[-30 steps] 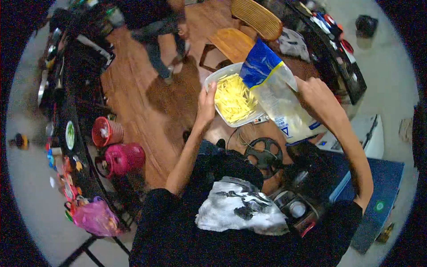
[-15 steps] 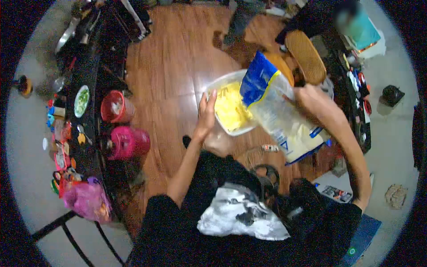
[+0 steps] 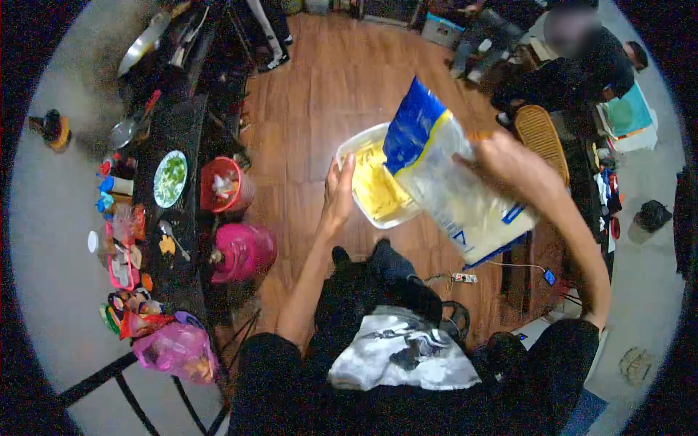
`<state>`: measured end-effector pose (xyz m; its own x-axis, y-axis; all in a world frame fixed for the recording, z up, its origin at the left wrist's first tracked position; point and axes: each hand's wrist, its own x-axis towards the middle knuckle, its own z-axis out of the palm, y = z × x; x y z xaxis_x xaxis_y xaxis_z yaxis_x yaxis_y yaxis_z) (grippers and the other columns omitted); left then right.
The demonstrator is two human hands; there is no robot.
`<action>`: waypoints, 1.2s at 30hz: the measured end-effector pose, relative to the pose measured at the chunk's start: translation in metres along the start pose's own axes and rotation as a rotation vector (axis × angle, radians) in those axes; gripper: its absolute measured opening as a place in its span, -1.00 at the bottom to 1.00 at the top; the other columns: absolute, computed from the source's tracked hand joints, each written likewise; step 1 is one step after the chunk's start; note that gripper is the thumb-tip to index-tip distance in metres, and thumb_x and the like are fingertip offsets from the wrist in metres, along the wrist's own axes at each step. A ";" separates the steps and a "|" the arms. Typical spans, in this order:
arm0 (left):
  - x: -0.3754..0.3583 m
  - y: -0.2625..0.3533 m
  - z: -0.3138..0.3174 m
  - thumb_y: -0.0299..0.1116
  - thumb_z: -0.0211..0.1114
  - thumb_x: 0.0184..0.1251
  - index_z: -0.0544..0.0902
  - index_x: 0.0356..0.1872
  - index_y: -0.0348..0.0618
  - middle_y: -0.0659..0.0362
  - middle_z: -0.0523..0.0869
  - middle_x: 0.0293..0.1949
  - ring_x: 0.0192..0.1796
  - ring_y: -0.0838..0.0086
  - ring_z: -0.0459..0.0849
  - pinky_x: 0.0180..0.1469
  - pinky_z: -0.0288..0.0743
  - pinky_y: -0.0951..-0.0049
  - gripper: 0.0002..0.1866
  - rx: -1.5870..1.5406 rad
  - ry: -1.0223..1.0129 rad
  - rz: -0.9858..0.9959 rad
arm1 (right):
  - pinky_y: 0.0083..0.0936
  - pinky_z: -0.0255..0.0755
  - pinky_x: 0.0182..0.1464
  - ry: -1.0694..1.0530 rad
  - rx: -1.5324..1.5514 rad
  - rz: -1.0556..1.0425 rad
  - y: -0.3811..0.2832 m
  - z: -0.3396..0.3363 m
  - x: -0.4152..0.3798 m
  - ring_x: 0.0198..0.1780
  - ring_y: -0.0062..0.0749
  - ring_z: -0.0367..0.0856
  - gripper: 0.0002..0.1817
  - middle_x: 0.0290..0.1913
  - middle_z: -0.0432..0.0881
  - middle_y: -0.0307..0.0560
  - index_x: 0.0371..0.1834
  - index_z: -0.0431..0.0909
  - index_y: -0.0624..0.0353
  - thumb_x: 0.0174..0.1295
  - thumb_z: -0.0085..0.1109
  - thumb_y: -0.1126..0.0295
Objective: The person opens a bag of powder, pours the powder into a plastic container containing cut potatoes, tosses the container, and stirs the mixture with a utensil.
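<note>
A white tub [image 3: 398, 219] with yellow pieces [image 3: 374, 182] in it is held up over the floor. My left hand [image 3: 338, 192] is closed on the tub's left rim, thumb on the inner side. My right hand [image 3: 502, 163] grips a blue and clear plastic bag [image 3: 443, 182] from above. The bag is tilted, its blue end over the tub's right part, with pale yellow contents at its lower right end. The bag hides the right side of the tub.
On the left, a dark counter holds a plate of chopped greens [image 3: 171, 179], a spoon and a pink bag [image 3: 177, 351]. Beside it stand a red bin [image 3: 227, 185] and a pink gas cylinder [image 3: 246, 252]. A person [image 3: 582, 65] sits at the upper right near a woven stool [image 3: 542, 142].
The view has shifted, so the counter and bins appear further right and more of the floor shows. Both hands keep their hold on the tub and the bag.
</note>
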<state>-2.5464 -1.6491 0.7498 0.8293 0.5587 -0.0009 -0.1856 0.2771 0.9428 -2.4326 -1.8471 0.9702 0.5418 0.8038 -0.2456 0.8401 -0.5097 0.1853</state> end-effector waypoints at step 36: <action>0.030 -0.011 -0.014 -0.04 -0.07 0.38 0.38 0.09 -0.31 0.02 0.51 0.03 0.08 0.37 0.44 0.14 0.26 0.41 -0.48 0.021 -0.054 -0.296 | -0.18 0.43 -0.17 -0.309 0.281 -0.060 -0.016 -0.028 0.047 -0.30 0.07 0.55 -0.65 -0.48 0.55 0.25 -0.44 0.56 0.32 0.22 0.02 0.20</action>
<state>-2.5270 -1.6241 0.7350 0.8728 0.4134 -0.2596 0.0792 0.4048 0.9110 -2.4211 -1.7924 0.9826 0.4370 0.7266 -0.5302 0.8213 -0.5627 -0.0942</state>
